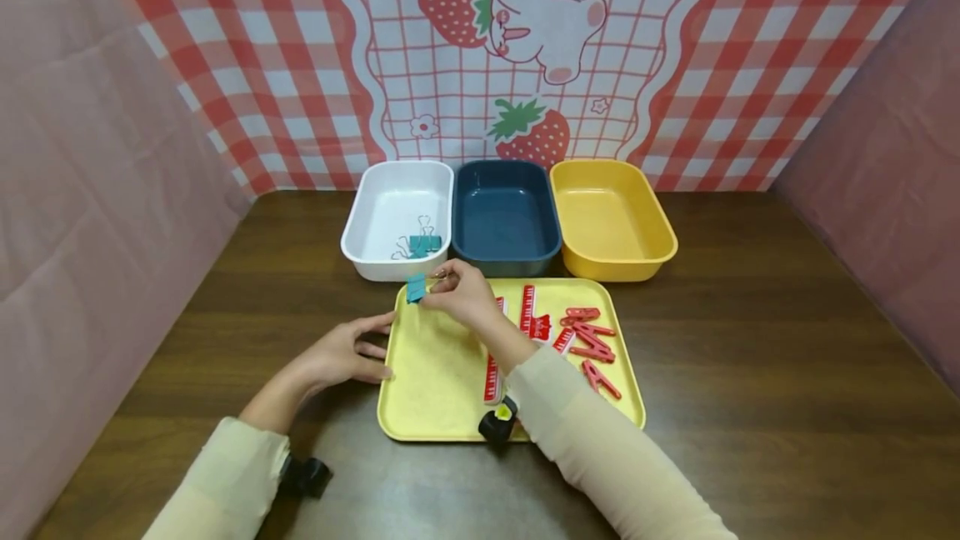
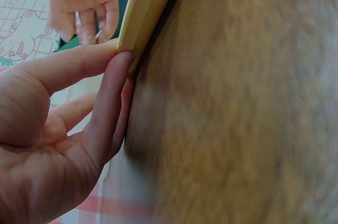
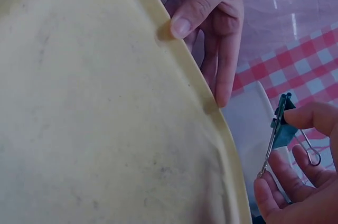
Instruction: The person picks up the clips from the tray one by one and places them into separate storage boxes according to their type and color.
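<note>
My right hand (image 1: 459, 293) pinches a teal binder clip (image 1: 416, 288) over the far left corner of the yellow tray (image 1: 431, 357). In the right wrist view the clip's wire handles (image 3: 311, 152) stand spread apart at the fingers. My left hand (image 1: 347, 354) holds the tray's left rim, its thumb (image 3: 182, 26) on top and its fingers along the outside. Beyond the held clip, more teal binder clips (image 1: 425, 244) lie in the white bin (image 1: 367, 219).
A dark blue bin (image 1: 506, 232) and a yellow bin (image 1: 615, 223) stand beside the white one. Right of the tray's middle lie red-and-white strip-like pieces (image 1: 528, 311), partly under my right arm. Several red clothespins (image 1: 600, 377) sit along its right side.
</note>
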Demonstrator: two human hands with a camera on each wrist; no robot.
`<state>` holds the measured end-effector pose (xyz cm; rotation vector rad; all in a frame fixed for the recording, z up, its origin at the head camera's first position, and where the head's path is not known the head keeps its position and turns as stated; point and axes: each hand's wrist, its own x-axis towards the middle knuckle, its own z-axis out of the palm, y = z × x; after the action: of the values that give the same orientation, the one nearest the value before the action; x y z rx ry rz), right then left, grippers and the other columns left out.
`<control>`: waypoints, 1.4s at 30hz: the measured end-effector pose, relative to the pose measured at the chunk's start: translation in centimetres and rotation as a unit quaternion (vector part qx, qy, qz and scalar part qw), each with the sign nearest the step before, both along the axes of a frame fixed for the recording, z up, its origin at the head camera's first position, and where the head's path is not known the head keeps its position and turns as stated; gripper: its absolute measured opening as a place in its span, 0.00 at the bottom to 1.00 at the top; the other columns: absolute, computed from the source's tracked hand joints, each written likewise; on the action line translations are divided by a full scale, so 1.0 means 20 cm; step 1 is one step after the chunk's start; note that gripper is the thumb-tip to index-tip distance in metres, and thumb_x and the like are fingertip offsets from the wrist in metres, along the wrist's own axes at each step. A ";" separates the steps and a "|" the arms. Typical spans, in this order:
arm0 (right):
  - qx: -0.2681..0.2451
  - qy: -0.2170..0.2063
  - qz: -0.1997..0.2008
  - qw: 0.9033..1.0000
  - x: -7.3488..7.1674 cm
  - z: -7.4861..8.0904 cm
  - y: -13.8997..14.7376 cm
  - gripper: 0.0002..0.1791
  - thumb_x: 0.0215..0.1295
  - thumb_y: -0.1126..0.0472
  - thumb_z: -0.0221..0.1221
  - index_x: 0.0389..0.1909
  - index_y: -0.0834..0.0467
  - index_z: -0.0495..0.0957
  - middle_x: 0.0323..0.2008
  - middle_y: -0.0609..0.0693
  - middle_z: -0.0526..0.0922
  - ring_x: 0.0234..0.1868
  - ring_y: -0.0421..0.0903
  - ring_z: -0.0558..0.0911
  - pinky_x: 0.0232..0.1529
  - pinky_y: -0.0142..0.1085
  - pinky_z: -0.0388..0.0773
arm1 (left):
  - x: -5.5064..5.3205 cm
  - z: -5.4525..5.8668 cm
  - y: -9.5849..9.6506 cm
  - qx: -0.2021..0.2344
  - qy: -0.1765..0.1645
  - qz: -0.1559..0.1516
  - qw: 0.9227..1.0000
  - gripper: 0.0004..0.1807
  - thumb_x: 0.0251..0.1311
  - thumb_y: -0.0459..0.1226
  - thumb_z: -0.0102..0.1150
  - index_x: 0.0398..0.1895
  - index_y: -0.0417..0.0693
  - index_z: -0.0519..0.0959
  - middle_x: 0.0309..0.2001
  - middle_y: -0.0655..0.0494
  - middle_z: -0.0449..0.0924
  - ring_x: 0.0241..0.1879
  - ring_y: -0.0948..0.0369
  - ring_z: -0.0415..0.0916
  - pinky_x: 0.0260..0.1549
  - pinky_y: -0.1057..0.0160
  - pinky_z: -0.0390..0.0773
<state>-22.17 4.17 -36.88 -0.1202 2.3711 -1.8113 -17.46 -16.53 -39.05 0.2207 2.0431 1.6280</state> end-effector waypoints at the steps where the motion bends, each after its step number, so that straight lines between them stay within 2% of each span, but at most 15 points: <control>1: -0.004 0.001 0.004 1.000 0.00 0.00 0.00 0.18 0.47 0.70 0.68 0.41 0.61 0.76 0.33 0.54 0.80 0.35 0.46 0.78 0.32 0.32 0.76 | 0.00 0.00 0.00 -0.001 -0.001 0.001 1.000 0.45 0.48 0.19 0.63 0.70 0.34 0.53 0.62 0.33 0.58 0.49 0.48 0.72 0.38 0.54 0.81; 6: -0.019 0.014 0.023 0.999 -0.01 0.03 -0.01 0.18 0.49 0.68 0.68 0.43 0.59 0.76 0.35 0.52 0.80 0.38 0.46 0.77 0.33 0.33 0.77 | 0.00 0.00 0.00 -0.010 -0.002 0.004 1.000 0.45 0.48 0.20 0.64 0.69 0.34 0.53 0.62 0.33 0.58 0.50 0.48 0.72 0.38 0.55 0.82; 11: -0.022 0.033 0.033 0.999 -0.03 0.07 -0.02 0.19 0.50 0.67 0.68 0.44 0.59 0.75 0.36 0.53 0.80 0.39 0.46 0.78 0.33 0.33 0.77 | 0.00 0.00 0.00 0.000 -0.002 -0.001 1.000 0.45 0.48 0.19 0.63 0.69 0.33 0.52 0.63 0.33 0.57 0.50 0.48 0.72 0.38 0.54 0.82; 17: 0.011 0.068 0.032 0.997 -0.09 0.10 -0.03 0.19 0.49 0.65 0.68 0.43 0.60 0.75 0.35 0.52 0.79 0.38 0.47 0.77 0.32 0.34 0.76 | 0.01 -0.01 0.01 0.008 0.000 0.001 1.000 0.45 0.47 0.19 0.63 0.69 0.33 0.52 0.62 0.33 0.57 0.49 0.48 0.72 0.38 0.54 0.82; 25: 0.047 0.078 0.008 0.996 -0.16 0.12 -0.06 0.21 0.50 0.61 0.70 0.44 0.59 0.74 0.37 0.54 0.79 0.38 0.48 0.77 0.31 0.34 0.76 | 0.00 0.00 0.00 0.011 0.002 -0.002 1.000 0.45 0.47 0.19 0.63 0.70 0.33 0.52 0.62 0.33 0.57 0.49 0.48 0.72 0.38 0.54 0.82; 31: 0.074 0.086 -0.021 0.993 -0.20 0.13 -0.10 0.21 0.50 0.59 0.70 0.44 0.58 0.74 0.39 0.53 0.81 0.40 0.48 0.78 0.34 0.35 0.78 | 0.00 0.00 0.00 0.010 -0.001 0.002 1.000 0.45 0.47 0.18 0.63 0.70 0.34 0.53 0.62 0.34 0.57 0.48 0.49 0.73 0.38 0.54 0.82; 36: 0.109 0.086 -0.054 0.989 -0.24 0.13 -0.12 0.21 0.50 0.57 0.70 0.44 0.57 0.74 0.37 0.51 0.80 0.38 0.47 0.78 0.34 0.36 0.78 | 0.00 -0.01 0.00 0.012 0.006 0.001 1.000 0.45 0.46 0.18 0.63 0.69 0.34 0.53 0.62 0.34 0.58 0.48 0.49 0.73 0.38 0.54 0.82; 42: 0.117 0.081 -0.089 0.986 -0.27 0.13 -0.12 0.21 0.51 0.56 0.69 0.44 0.58 0.74 0.33 0.51 0.79 0.34 0.46 0.78 0.31 0.35 0.77 | 0.00 -0.01 -0.01 0.014 0.003 0.001 1.000 0.46 0.46 0.18 0.63 0.70 0.35 0.53 0.62 0.34 0.56 0.49 0.48 0.73 0.38 0.54 0.82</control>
<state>-27.66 1.75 -34.36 -0.0304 2.7698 -1.6319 -17.42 -16.64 -39.27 0.2348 2.0264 1.6600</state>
